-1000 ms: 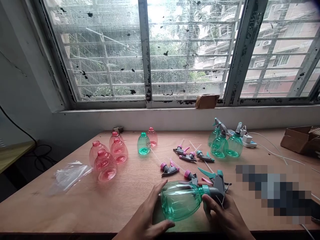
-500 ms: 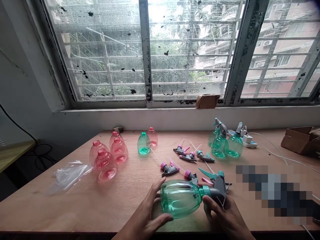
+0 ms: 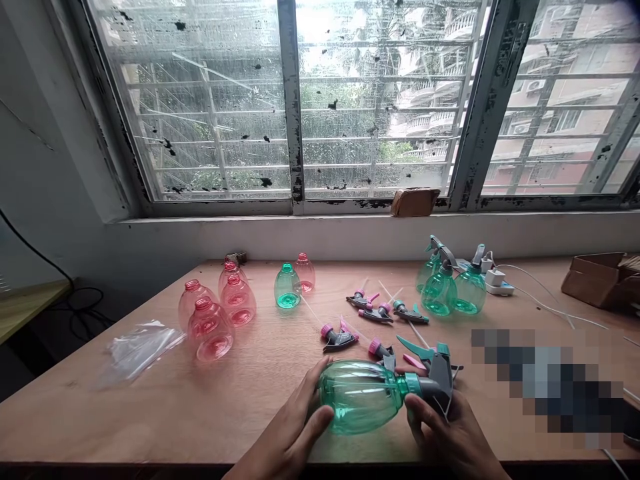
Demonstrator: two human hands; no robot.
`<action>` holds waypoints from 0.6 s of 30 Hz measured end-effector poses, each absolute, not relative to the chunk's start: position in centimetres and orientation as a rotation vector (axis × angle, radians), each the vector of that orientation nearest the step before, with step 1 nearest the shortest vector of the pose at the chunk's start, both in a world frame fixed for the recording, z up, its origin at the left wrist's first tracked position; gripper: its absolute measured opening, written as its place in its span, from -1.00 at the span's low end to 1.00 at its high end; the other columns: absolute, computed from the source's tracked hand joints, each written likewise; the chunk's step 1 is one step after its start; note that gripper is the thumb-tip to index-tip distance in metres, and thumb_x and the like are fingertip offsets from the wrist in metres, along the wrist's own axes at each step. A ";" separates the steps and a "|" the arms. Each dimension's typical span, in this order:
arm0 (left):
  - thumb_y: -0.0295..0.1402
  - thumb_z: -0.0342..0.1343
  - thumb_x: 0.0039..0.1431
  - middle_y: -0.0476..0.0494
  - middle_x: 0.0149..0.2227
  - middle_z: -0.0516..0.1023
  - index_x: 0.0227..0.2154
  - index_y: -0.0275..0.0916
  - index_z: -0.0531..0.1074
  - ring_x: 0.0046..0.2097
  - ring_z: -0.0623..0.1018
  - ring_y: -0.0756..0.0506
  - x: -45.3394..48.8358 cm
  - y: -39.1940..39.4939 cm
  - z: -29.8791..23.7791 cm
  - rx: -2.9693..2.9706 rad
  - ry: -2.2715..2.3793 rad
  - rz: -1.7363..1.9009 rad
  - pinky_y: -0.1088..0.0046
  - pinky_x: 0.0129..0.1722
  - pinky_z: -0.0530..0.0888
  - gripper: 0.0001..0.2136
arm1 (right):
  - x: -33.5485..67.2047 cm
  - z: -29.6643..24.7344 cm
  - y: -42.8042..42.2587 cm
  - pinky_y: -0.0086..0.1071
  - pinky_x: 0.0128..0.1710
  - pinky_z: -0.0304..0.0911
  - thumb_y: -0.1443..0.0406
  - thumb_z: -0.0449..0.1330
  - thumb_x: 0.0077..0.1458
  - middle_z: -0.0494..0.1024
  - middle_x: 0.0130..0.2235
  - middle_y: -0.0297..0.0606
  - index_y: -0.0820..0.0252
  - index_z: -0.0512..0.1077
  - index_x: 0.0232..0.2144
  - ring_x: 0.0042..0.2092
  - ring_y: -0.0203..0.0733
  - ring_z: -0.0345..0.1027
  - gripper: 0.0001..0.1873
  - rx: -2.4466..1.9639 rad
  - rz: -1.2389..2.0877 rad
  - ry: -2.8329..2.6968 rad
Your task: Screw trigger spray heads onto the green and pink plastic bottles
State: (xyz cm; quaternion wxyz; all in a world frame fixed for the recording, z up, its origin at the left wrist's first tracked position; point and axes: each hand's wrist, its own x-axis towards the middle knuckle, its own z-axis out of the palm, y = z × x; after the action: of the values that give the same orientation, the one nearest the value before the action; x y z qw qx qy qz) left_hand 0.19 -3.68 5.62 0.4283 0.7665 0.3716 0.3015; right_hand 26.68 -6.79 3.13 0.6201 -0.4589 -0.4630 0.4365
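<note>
A clear green spray bottle [image 3: 357, 398] lies on its side in the air between my hands, its base to the left. Its grey trigger head [image 3: 439, 377] with a teal collar and lever sits on the neck. My left hand [image 3: 300, 423] wraps round the base, thumb in front. With thumb and fingers, my right hand [image 3: 447, 427] grips the neck and trigger head. Just behind the bottle lie loose grey spray heads with pink collars, one [image 3: 339, 339] nearest my left hand. Another loose head [image 3: 411, 313] has a teal lever.
Several pink bottles [image 3: 213, 333] without heads stand at left beside clear plastic bags [image 3: 143, 350]. A headless green bottle [image 3: 287, 287] stands mid-table. Green bottles with heads [image 3: 440, 290] are at back right, near a power strip [image 3: 499, 288] and a cardboard box [image 3: 600, 283]. A blurred patch [image 3: 550, 383] covers the right.
My left hand has closed round the bottle's base, its thumb moving up onto the side. The bottle has shifted very slightly left; my right hand keeps its grip.
</note>
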 end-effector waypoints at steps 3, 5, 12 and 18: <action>-0.13 0.02 0.43 -0.04 0.46 0.11 0.40 0.06 0.03 0.45 0.13 -0.28 0.3 -3.9 5.9 1.906 0.929 0.785 0.09 0.45 0.06 -0.44 | 26.7 3.3 -6.7 -0.38 -0.72 0.23 -0.11 0.43 -0.05 0.48 -0.57 -0.34 0.16 0.64 -0.12 -0.67 -0.24 0.22 -0.42 -1.045 0.977 -1.073; -0.23 0.14 0.37 -0.04 0.46 0.11 0.40 0.09 0.00 0.42 0.19 -0.29 0.4 -3.8 5.8 1.927 0.882 0.774 0.09 0.42 0.17 -0.36 | 26.8 3.5 -6.7 -0.34 -0.74 0.26 -0.13 0.42 -0.06 0.55 -0.51 -0.26 0.13 0.64 -0.11 -0.67 -0.21 0.23 -0.41 -1.055 0.957 -1.088; -0.27 0.31 0.23 -0.09 0.44 0.15 0.39 0.08 0.04 0.42 0.19 -0.34 0.3 -3.5 5.5 1.904 0.832 0.771 0.07 0.39 0.21 -0.24 | 27.0 3.8 -6.7 -0.28 -0.72 0.35 -0.16 0.40 -0.06 0.59 -0.52 -0.23 0.07 0.66 -0.11 -0.69 -0.13 0.30 -0.42 -1.092 0.936 -1.131; -0.12 -0.03 0.46 -0.11 0.44 0.17 0.39 0.05 0.06 0.35 0.34 -0.31 0.0 -3.6 6.2 1.812 0.812 0.707 0.07 0.34 0.30 -0.49 | 27.0 3.9 -6.8 -0.27 -0.72 0.34 -0.16 0.40 -0.07 0.59 -0.50 -0.23 0.07 0.66 -0.11 -0.69 -0.13 0.31 -0.41 -1.097 0.953 -1.130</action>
State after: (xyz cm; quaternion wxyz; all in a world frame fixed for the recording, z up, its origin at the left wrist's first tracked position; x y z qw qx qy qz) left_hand -0.04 -3.61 6.24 0.4943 0.7472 0.3351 0.2915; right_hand 26.96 -6.79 3.89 0.6057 -0.4742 -0.4884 0.4121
